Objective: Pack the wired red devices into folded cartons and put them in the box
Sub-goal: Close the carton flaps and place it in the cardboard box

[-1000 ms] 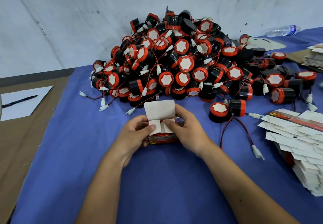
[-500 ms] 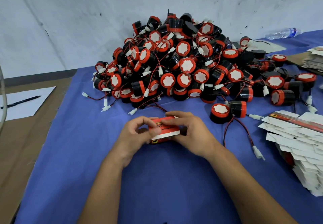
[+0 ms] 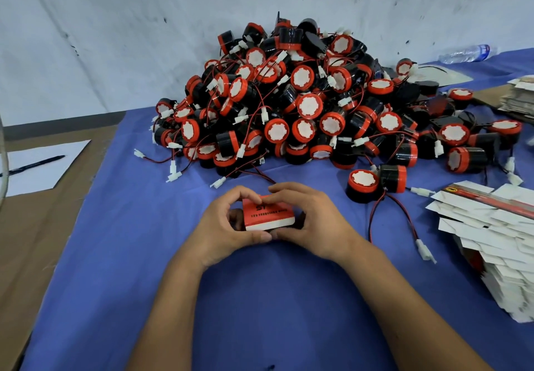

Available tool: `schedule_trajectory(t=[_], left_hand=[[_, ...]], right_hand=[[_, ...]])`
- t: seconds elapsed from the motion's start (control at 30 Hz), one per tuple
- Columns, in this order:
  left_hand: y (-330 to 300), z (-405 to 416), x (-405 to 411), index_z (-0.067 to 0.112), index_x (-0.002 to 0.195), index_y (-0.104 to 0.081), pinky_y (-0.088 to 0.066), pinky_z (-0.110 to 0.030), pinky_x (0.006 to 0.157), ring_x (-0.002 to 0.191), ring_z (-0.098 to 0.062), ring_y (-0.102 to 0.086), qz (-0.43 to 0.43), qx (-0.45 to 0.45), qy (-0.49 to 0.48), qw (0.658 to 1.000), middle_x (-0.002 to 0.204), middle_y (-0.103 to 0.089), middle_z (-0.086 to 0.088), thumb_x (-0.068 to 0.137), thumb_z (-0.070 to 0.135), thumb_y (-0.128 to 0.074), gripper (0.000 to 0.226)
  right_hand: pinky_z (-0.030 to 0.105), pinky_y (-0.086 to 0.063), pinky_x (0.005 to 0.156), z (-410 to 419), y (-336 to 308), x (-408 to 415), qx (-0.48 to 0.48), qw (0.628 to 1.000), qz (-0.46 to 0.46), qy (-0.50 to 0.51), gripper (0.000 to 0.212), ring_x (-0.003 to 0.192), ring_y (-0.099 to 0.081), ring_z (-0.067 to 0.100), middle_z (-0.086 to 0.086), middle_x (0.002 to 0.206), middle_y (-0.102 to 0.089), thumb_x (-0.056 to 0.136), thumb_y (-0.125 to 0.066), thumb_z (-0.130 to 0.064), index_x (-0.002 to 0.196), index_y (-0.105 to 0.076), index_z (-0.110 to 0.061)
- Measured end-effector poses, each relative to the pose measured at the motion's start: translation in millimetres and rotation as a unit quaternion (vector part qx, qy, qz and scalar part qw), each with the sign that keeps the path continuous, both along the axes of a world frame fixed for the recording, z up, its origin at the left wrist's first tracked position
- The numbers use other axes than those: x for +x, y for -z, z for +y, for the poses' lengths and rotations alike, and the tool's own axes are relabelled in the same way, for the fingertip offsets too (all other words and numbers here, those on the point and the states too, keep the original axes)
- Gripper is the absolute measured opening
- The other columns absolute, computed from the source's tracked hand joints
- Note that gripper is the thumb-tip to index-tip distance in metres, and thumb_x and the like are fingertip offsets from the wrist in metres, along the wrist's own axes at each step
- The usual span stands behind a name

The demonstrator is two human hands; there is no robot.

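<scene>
My left hand [image 3: 228, 226] and right hand [image 3: 306, 220] both grip the small red carton [image 3: 267, 216], thumbs meeting at its near edge, fingers curled over the far one. It sits on the blue cloth of the counter [image 3: 260, 298], with bare cloth toward me. Just beyond, the heap of round red-and-black wired devices [image 3: 303, 104]. Flat white carton blanks [image 3: 497, 240] stack at my right, near the counter's edge

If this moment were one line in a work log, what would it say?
stage: closing carton | left hand: grips red carton | right hand: grips it too | box: unseen
</scene>
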State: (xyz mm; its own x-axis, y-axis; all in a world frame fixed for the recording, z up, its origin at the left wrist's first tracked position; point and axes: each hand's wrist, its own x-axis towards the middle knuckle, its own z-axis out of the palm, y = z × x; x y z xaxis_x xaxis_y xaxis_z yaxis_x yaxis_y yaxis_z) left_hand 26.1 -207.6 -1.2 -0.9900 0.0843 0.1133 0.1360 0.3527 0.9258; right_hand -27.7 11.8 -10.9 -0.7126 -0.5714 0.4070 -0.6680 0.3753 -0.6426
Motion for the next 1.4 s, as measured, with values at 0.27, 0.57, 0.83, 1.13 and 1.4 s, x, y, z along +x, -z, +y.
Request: schedule_trajectory(t=[0.27, 0.57, 0.83, 1.13, 1.4], left_hand=[[3.1, 4.0, -3.5, 0.033, 0.121, -0.061, -0.062, -0.035, 0.087, 0.112, -0.012, -0.068, 0.070, -0.055, -0.041, 0.995, 0.120, -0.068, 0.014, 0.068, 0.010, -0.095, 0.067], [4.0, 5.8, -2.9, 0.030, 0.123, -0.060, -0.061, -0.045, 0.090, 0.114, -0.016, -0.067, 0.054, -0.032, -0.044, 0.997, 0.123, -0.066, 0.012, 0.065, 0.021, -0.095, 0.068], [-0.5, 1.3, -2.0, 0.025, 0.102, -0.071, -0.056, -0.042, 0.092, 0.126, -0.010, -0.059, 0.147, -0.084, -0.080, 0.982, 0.132, -0.066, 0.013, 0.072, 0.010, -0.094, 0.041], [3.1, -7.4, -2.1, 0.025, 0.120, -0.076, -0.057, -0.027, 0.097, 0.122, -0.008, -0.066, 0.072, 0.043, -0.038, 0.996, 0.129, -0.072, 0.012, 0.085, 0.006, -0.082, 0.041], [4.8, -1.8, -3.4, 0.030, 0.129, -0.064, -0.056, -0.029, 0.100, 0.124, -0.008, -0.062, 0.080, -0.020, -0.040, 0.996, 0.127, -0.068, 0.017, 0.071, -0.004, -0.090, 0.073]], right_hand=[[0.029, -0.047, 0.100, -9.5, -2.6, 7.4, -0.055, 0.997, -0.055, -0.022, 0.036, 0.122, -0.056, 0.010, -0.018, 0.124, -0.061, 0.103, -0.050, -0.050, 0.134, -0.061, -0.034], [0.040, -0.042, 0.112, -10.4, 5.9, 3.3, -0.044, 0.993, -0.108, -0.012, 0.037, 0.133, -0.044, 0.011, -0.013, 0.139, -0.051, 0.101, -0.065, -0.025, 0.136, -0.064, -0.037], [0.042, -0.061, 0.089, -10.5, 4.8, 4.9, -0.195, 0.967, -0.160, 0.033, 0.023, 0.118, -0.065, 0.011, -0.010, 0.126, -0.069, 0.092, -0.073, -0.002, 0.104, -0.082, -0.020], [0.026, -0.056, 0.090, -14.4, 3.0, 4.9, -0.167, 0.980, -0.076, 0.075, 0.016, 0.109, -0.067, 0.001, -0.017, 0.111, -0.074, 0.097, -0.071, -0.029, 0.111, -0.078, -0.025], [0.033, -0.057, 0.094, -10.4, 7.5, 4.3, -0.155, 0.983, -0.050, 0.081, 0.017, 0.109, -0.067, 0.002, -0.015, 0.113, -0.074, 0.091, -0.077, -0.028, 0.107, -0.079, -0.022]])
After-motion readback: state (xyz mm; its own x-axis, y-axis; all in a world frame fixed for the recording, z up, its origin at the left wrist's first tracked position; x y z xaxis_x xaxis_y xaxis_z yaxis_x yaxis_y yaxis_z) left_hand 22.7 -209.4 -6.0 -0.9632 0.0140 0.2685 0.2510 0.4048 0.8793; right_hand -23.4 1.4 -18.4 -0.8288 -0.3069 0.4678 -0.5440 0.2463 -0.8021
